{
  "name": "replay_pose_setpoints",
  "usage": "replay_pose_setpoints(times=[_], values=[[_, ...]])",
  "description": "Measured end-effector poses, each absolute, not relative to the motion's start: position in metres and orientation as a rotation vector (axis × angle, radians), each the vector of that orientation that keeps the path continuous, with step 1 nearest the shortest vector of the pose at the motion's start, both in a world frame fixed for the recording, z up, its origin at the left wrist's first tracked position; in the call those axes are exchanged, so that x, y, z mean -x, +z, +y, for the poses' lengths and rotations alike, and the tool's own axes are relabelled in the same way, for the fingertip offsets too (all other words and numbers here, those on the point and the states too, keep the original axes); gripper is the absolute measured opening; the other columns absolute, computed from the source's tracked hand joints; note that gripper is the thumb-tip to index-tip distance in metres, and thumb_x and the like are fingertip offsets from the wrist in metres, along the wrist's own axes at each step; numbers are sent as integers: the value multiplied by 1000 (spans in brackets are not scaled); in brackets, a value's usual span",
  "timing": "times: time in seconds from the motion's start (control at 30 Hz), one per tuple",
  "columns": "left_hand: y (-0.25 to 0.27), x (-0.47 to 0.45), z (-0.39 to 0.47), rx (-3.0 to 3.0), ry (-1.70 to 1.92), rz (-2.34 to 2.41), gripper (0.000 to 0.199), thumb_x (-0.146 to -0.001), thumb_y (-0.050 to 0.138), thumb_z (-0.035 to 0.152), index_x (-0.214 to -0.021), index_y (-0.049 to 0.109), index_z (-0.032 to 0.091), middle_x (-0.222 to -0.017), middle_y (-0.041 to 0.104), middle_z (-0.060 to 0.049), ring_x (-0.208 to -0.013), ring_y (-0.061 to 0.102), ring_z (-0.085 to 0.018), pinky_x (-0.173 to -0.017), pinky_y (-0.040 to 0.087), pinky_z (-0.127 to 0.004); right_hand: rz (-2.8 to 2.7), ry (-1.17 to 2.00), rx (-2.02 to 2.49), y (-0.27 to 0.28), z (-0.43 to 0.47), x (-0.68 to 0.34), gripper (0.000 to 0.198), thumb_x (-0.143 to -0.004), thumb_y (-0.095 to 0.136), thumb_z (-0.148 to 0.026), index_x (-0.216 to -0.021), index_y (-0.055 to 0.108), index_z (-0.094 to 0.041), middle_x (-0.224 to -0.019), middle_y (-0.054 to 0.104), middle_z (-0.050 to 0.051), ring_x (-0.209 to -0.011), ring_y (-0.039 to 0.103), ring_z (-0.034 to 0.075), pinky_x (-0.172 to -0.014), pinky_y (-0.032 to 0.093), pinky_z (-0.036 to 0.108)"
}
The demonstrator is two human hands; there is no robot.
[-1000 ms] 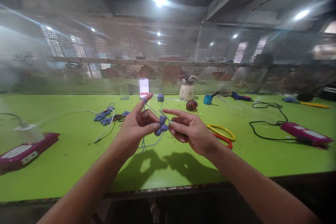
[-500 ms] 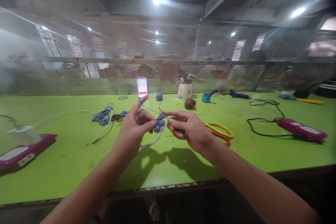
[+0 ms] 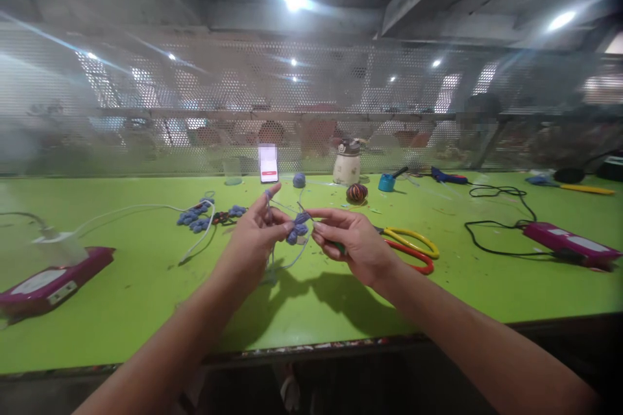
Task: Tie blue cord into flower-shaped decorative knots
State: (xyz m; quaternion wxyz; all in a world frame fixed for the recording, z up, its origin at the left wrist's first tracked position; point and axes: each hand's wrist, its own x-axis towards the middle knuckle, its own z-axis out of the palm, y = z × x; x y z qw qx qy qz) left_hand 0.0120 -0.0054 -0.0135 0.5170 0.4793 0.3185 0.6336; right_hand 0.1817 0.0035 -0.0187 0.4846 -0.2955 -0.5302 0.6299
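My left hand (image 3: 253, 237) pinches a small blue-purple crocheted piece (image 3: 296, 233) between thumb and fingers. Strands of the same yarn wrap its raised index finger, and a loose strand (image 3: 296, 258) hangs below. A crochet hook (image 3: 302, 209) is gripped in my right hand (image 3: 357, 243); its thin shaft meets the top of the piece, and a bit of green handle shows under the fingers. A blue-purple yarn ball (image 3: 298, 180) sits behind the hands. To the left lie finished-looking blue crocheted bits (image 3: 195, 215).
Scissors with yellow and red handles (image 3: 413, 240) lie beside my right wrist. Behind stand a phone (image 3: 268, 165), a glass (image 3: 232, 172), a jar-like bottle (image 3: 346, 165), a dark striped yarn ball (image 3: 357, 192) and a blue pot (image 3: 387, 182). Purple power strips (image 3: 572, 243) with cables flank the green table (image 3: 146, 311).
The whole view has shifted slightly, so table items appear a little further right. Both hands keep their hold; the hook and the crocheted piece have tilted only a little.
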Motion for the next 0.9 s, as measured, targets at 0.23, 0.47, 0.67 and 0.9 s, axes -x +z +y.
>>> replay_pose_setpoints(times=[0.23,0.47,0.67,0.9], values=[[-15,-13,-9,-1384,1583,748,94,-70,79,12,-150,31,12,-71,69,0,-62,58,-12,-58,46,-23,-1342,1507,682,-21,10,-186,33,-69,77,-25,-101,74,-16,-58,60,-2,-41,41,5,-42,20,20],[-13,-10,-7,-1521,1373,829,94,-71,78,16,-151,29,12,-61,64,2,-56,56,-14,-57,47,-27,-1550,1383,698,-16,8,-186,36,-74,72,-21,-110,74,-17,-53,55,-6,-40,37,4,-40,21,22],[-16,-14,-8,-1865,1330,1106,74,-78,66,15,-147,41,16,-61,59,3,-57,54,-15,-59,45,-29,-1569,1344,801,-20,17,-183,26,-71,73,-17,-97,78,-15,-49,55,-5,-38,40,5,-40,28,22],[-18,-8,-3,-1731,1225,1010,94,-74,69,14,-154,22,19,-58,59,4,-56,56,-17,-57,45,-30,-1511,1384,869,-22,17,-181,19,-69,73,-13,-88,78,-15,-51,61,-2,-38,45,6,-40,30,21]])
